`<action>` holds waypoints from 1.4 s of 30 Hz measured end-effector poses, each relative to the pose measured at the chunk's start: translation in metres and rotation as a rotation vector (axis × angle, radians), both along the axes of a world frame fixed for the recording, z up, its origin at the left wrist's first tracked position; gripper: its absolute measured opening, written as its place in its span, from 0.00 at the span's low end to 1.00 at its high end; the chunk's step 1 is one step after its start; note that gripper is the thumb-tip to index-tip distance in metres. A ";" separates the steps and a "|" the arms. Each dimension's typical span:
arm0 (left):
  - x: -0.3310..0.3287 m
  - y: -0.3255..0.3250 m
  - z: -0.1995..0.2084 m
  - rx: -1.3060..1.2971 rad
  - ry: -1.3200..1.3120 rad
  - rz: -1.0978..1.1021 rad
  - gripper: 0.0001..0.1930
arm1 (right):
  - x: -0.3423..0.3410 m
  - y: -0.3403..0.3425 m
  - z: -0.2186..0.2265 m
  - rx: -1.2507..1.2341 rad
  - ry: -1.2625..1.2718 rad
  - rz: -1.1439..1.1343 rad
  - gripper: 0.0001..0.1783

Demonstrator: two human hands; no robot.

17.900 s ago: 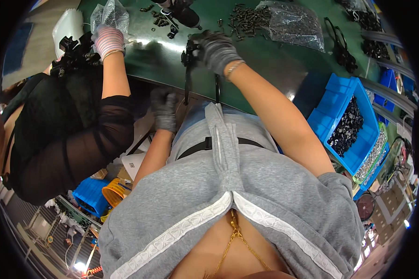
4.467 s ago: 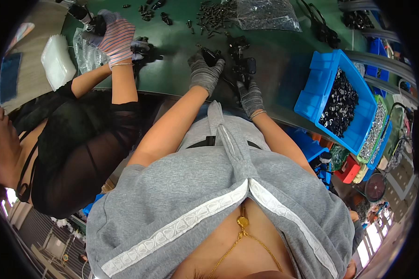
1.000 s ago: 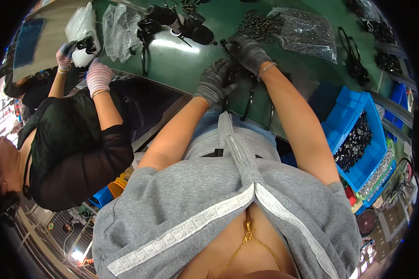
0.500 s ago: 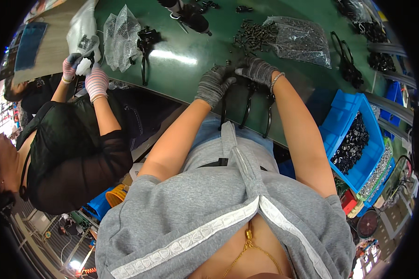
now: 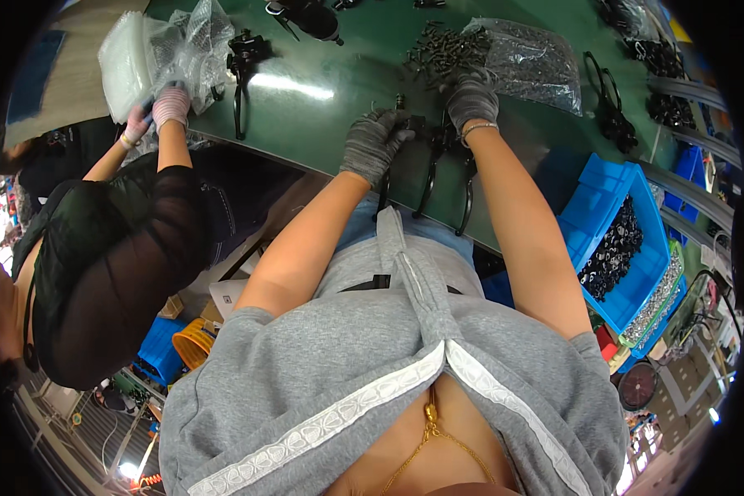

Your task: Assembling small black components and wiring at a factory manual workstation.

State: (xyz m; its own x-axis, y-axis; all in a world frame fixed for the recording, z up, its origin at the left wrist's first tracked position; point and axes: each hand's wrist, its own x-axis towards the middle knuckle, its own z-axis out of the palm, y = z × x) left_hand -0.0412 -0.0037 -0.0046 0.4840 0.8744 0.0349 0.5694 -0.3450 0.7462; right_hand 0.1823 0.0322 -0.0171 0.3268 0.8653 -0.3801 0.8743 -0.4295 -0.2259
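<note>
My left hand [image 5: 372,145], in a dark grey knit glove, is closed around the head of a black brake lever [image 5: 384,192] at the table's near edge. A small bolt [image 5: 400,101] stands upright just beyond its fingers. Beside it lie two more black brake levers, one in the middle [image 5: 428,183] and one at the right [image 5: 467,198], their curved handles toward me. My right hand [image 5: 471,99], gloved alike, is at the near edge of a pile of dark screws [image 5: 446,51]; its fingertips are blurred against the pile, so their grip is unclear.
A clear bag of dark parts [image 5: 537,66] lies beside the screws. A black power tool [image 5: 310,21] is at the back. Blue bins [image 5: 591,194] with small parts stand at right. At left, a co-worker's striped gloves [image 5: 171,106] handle bubble wrap [image 5: 207,45] near another lever [image 5: 241,83].
My right hand has left the lever heads and moved up and away to the screw pile. My left hand stays at the levers. The co-worker's hands have shifted beside the bubble wrap.
</note>
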 end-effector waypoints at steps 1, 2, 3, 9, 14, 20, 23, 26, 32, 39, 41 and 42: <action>0.001 0.000 0.002 -0.001 0.001 0.000 0.18 | 0.004 -0.002 -0.004 0.079 -0.016 0.046 0.14; 0.002 0.000 0.000 -0.008 -0.001 -0.002 0.18 | 0.008 -0.002 -0.007 0.161 -0.035 0.091 0.14; 0.002 0.001 -0.002 -0.051 -0.014 0.002 0.18 | 0.012 0.000 -0.010 0.154 -0.038 0.087 0.14; -0.003 0.004 0.004 -0.127 0.021 -0.005 0.19 | -0.003 -0.020 0.048 0.319 0.218 0.178 0.15; -0.002 0.005 0.002 -0.108 0.046 -0.006 0.20 | -0.027 -0.031 0.094 -0.119 0.173 0.441 0.15; 0.001 0.006 -0.008 -0.088 0.096 -0.013 0.20 | -0.031 -0.043 0.085 0.039 0.164 0.544 0.14; 0.002 0.006 -0.013 -0.062 0.125 -0.018 0.20 | -0.033 -0.049 0.082 0.078 0.010 0.642 0.12; 0.001 0.006 -0.010 -0.065 0.122 -0.004 0.19 | -0.037 -0.055 0.088 0.114 0.075 0.581 0.11; 0.003 0.007 -0.002 -0.102 0.103 -0.036 0.19 | -0.040 -0.051 0.085 0.030 0.157 0.511 0.13; 0.004 0.010 0.004 -0.147 0.123 -0.035 0.20 | -0.048 -0.047 0.096 -0.073 0.194 0.353 0.12; 0.005 0.011 0.002 -0.148 0.141 -0.052 0.21 | -0.051 -0.047 0.090 -0.012 -0.082 0.514 0.14; 0.004 0.011 -0.002 -0.159 0.113 -0.052 0.21 | -0.052 -0.048 0.085 -0.013 -0.082 0.511 0.14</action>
